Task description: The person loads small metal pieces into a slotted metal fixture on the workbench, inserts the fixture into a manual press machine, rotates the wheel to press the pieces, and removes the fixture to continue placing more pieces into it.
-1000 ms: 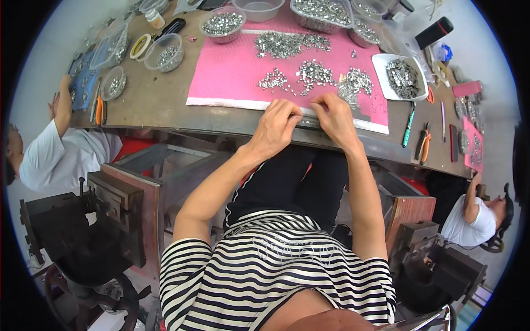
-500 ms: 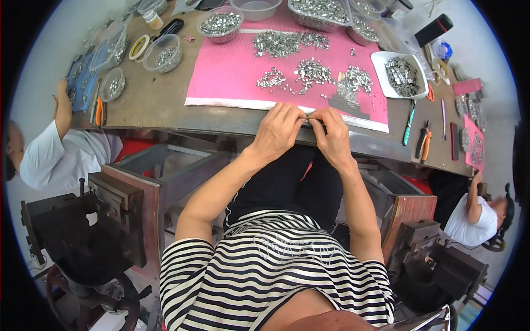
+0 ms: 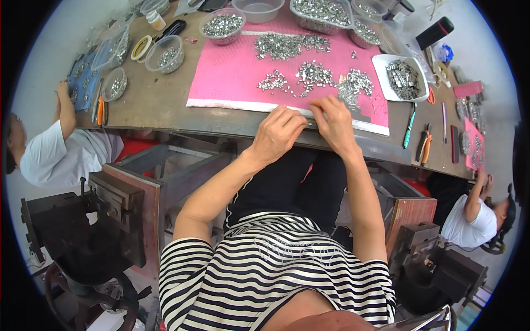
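At the bench's front edge, my left hand (image 3: 279,132) has its thumb and fingers pinched together; whatever is between them is too small to make out. My right hand (image 3: 335,128) is a little apart from it, over the pink mat's white border, its thumb and forefinger closed with their contents hidden. Beyond the hands lies the pink mat (image 3: 226,71) with loose piles of small shiny metal pieces. The nearest ones are a pile of small pieces (image 3: 314,74) and a fan of thin metal pieces (image 3: 348,98) beside a dark grey strip (image 3: 360,117).
A white tray of metal pieces (image 3: 381,65) stands right of the mat. Clear tubs (image 3: 164,69) with metal parts line the left and back. Orange-handled pliers (image 3: 424,148) and a teal-handled tool (image 3: 408,131) lie at right. Co-workers (image 3: 52,151) sit on either side.
My right hand has moved up and away from my left, and the fingertips that met are now apart. My left hand stays nearly in place.
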{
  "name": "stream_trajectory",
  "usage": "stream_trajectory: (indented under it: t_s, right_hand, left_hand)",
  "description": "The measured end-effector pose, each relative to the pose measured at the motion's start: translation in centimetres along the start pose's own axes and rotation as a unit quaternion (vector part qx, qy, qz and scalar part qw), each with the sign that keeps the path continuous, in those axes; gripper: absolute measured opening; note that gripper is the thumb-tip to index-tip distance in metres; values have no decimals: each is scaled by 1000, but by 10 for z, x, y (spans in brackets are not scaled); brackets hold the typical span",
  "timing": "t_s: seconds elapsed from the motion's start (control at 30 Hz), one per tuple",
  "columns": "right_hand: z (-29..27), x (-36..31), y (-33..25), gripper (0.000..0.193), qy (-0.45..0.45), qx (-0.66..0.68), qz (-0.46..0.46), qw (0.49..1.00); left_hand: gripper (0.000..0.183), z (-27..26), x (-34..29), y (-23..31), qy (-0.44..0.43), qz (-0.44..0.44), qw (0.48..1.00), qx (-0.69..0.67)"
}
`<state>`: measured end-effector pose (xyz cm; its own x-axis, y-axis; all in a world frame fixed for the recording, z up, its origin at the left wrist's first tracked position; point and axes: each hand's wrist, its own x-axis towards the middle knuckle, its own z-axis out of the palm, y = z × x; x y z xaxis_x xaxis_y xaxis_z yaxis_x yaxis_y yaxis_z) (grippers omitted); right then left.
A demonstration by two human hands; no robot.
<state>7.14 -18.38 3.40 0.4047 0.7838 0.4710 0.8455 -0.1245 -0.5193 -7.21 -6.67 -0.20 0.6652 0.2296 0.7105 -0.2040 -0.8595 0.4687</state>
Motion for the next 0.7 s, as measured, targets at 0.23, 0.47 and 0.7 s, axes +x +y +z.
stream_trajectory:
  t_s: [0.23, 0.47, 0.7]
  right_hand:
    - [31, 28, 24, 10, 5, -33, -26, 999]
    - [-9, 5, 28, 12, -76, 36, 121, 989]
    - [-12, 1, 38, 10, -49, -19, -35, 998]
  left_hand:
    - [10, -12, 15, -16, -13, -24, 1000, 10]
    - [8, -11, 47, -63, -106, 11, 988, 112]
    - [7, -6, 50, -70, -142, 37, 983, 106]
